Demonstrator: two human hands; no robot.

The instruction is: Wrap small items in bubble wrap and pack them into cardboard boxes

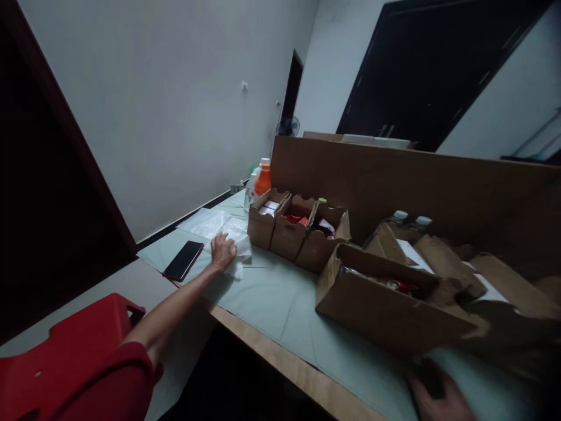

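— Nearest the lens, bottom right: the right hand (438,394), blurred and dark over the table's pale cloth (280,301). Whether its fingers are spread or curled, I cannot tell.

— And the left hand (222,251)?

— Arm stretched out, fingers curled down onto a white crumpled plastic bag (239,252), pressing it to the cloth.

— Around it?

— A dark phone (183,261) just beside it. Three small open cartons (298,231) right behind the bag, an orange bottle (263,178) beyond. A bigger cardboard box (381,304) sits between the two hands.

— Anything lost?

— The box's right end smears into shadow. A red chair (74,345) is cut off at the lower left.
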